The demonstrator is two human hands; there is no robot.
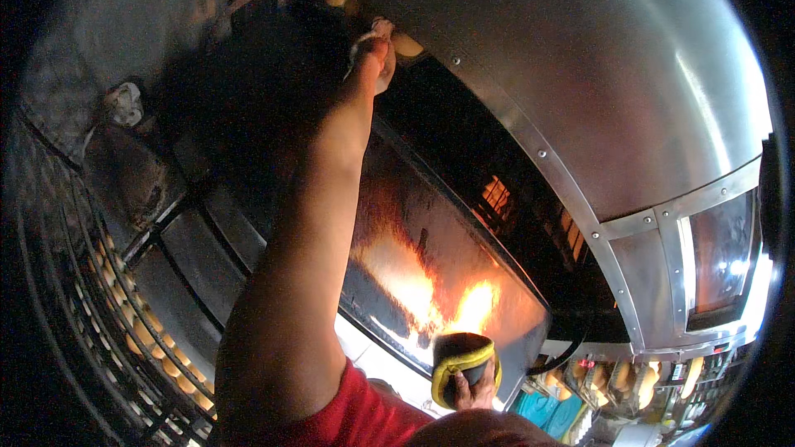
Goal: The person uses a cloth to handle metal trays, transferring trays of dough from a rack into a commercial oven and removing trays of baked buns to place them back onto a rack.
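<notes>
My left arm reaches up across the view to the edge of a dark oven opening point(447, 96). My left hand point(376, 43) is closed around a pale, cloth-like item point(387, 68), mostly hidden by the fingers. Beside it a rounded bread piece point(408, 45) shows in the opening. Low in the view, my right hand point(478, 388) grips a dark oven pad with yellow trim point(464, 367). Just beyond the pad lies a broad dark metal panel point(397, 211), on which bright orange flame light point(475, 307) shows; whether it is reflected is unclear.
A riveted steel hood point(621, 74) curves over the right side. Dark rack bars point(68, 248) stand at left, with bread rolls point(149, 335) behind them. More loaves point(647, 382) and a teal item point(546, 413) are at lower right. A crumpled pale cloth point(126, 103) sits upper left.
</notes>
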